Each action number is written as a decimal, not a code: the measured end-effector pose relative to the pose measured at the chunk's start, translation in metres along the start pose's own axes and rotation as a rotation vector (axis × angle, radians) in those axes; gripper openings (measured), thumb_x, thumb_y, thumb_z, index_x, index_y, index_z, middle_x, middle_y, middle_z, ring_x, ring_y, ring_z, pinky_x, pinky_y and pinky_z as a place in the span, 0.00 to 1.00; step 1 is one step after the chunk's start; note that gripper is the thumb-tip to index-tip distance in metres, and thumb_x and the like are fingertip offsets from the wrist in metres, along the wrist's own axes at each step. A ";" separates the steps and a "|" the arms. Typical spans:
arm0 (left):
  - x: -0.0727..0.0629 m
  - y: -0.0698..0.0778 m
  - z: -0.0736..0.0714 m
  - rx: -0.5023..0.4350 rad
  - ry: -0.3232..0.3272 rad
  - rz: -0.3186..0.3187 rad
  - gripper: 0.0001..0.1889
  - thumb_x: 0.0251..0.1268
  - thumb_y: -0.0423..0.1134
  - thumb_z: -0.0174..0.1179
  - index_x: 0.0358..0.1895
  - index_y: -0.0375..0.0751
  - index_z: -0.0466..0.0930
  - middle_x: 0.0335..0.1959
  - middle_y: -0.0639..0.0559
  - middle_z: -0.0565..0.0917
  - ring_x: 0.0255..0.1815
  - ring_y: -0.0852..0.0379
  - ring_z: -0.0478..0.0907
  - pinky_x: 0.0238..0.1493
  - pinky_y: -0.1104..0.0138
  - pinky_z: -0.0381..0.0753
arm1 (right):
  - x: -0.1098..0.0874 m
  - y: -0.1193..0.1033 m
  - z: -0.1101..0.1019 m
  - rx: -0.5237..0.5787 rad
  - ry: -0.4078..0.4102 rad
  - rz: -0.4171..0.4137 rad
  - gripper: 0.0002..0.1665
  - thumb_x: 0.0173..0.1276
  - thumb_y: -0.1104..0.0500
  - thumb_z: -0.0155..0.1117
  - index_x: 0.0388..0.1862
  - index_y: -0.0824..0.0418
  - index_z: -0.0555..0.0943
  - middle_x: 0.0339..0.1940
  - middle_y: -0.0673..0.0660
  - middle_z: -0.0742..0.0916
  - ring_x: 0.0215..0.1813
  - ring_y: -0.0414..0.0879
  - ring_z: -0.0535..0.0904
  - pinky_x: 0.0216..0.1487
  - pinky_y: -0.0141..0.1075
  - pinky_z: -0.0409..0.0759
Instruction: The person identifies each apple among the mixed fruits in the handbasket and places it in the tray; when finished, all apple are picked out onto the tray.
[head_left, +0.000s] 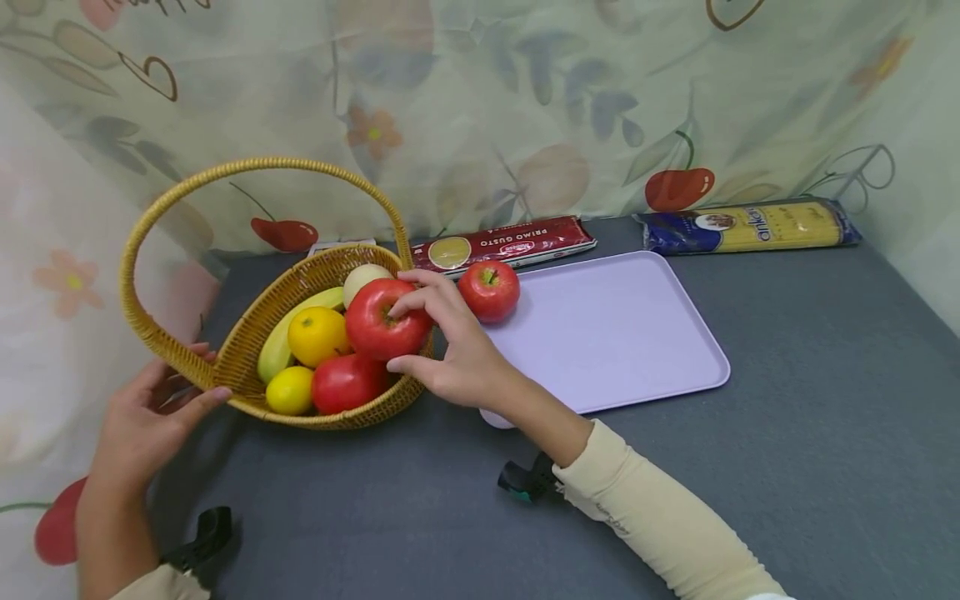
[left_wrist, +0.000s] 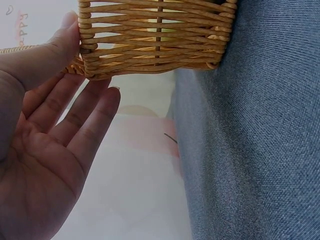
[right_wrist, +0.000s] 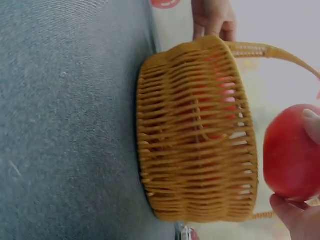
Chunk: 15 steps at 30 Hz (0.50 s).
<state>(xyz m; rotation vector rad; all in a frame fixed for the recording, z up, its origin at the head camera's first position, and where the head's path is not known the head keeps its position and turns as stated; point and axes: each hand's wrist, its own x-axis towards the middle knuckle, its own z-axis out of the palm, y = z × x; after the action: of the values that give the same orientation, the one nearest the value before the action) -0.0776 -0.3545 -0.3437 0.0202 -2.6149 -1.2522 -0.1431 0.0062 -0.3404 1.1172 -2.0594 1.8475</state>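
Observation:
My right hand (head_left: 457, 342) grips a red apple (head_left: 382, 321) over the right side of a wicker basket (head_left: 397, 404). In the right wrist view this apple (right_wrist: 292, 155) is above the basket's rim, with fingers on either side of it. My left hand (head_left: 150, 417) pinches the basket's left rim near the foot of the handle, thumb on one side and fingers on the other, as the left wrist view shows. Inside the basket lie another red apple (head_left: 348, 383), a lemon (head_left: 290, 391), an orange (head_left: 318, 336), a banana (head_left: 277, 346) and a pale round fruit (head_left: 365, 282).
Right of the basket, a red apple (head_left: 489, 292) sits at the corner of a lilac tray (head_left: 622, 333). Along the back wall lie a red packet (head_left: 510, 246) and a pasta packet (head_left: 750, 227). The basket's tall handle (head_left: 270, 162) arches above it.

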 end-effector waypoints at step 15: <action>0.000 0.001 -0.001 0.037 -0.002 0.007 0.30 0.59 0.30 0.72 0.66 0.39 0.75 0.52 0.66 0.80 0.48 0.72 0.76 0.44 0.84 0.76 | 0.006 -0.001 -0.045 0.041 0.246 0.046 0.27 0.55 0.71 0.77 0.52 0.66 0.76 0.69 0.56 0.70 0.70 0.47 0.65 0.62 0.45 0.78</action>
<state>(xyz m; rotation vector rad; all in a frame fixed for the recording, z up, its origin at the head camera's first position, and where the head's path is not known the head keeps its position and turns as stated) -0.0773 -0.3545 -0.3426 0.0167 -2.6376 -1.2021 -0.1628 0.0449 -0.3263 0.8098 -1.9312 1.9460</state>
